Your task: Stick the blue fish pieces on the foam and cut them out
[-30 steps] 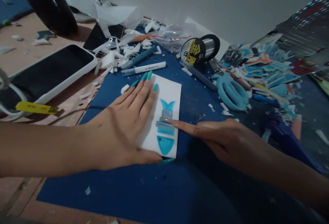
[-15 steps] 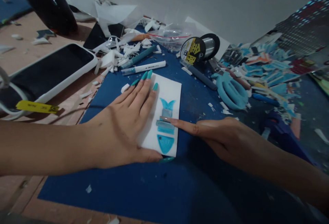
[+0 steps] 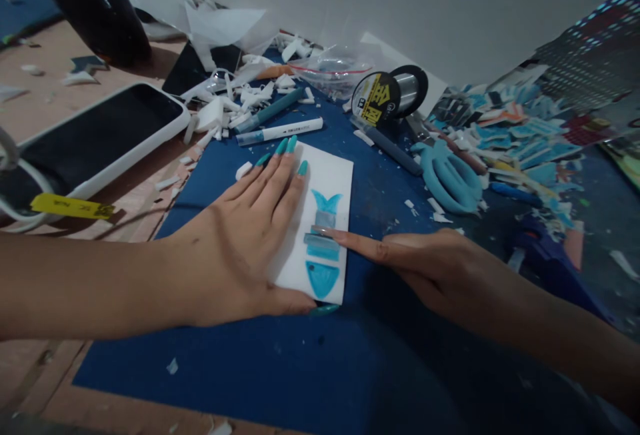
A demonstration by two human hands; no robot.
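My left hand [image 3: 255, 228] lies flat with its fingers stretched out on a white foam sheet [image 3: 327, 168], its thumb along the near edge. Drawn on the sheet is a blue fish in sections, with a tail [image 3: 327, 200] and a head [image 3: 321, 278]. Across the fish's middle is a thin clear strip [image 3: 320, 242], maybe tape. My right hand [image 3: 415, 255] has its index fingertip on this strip; the other fingers are curled and the thumb is hidden.
Beneath the sheet is a blue mat [image 3: 240, 368]. A phone [image 3: 100, 135] and a dark bottle [image 3: 95, 15] are at left. Behind are markers [image 3: 285, 130], foam scraps [image 3: 255, 92] and a wire spool [image 3: 383, 96]. Blue-handled scissors [image 3: 450, 178] and a glue gun [image 3: 550, 262] lie right.
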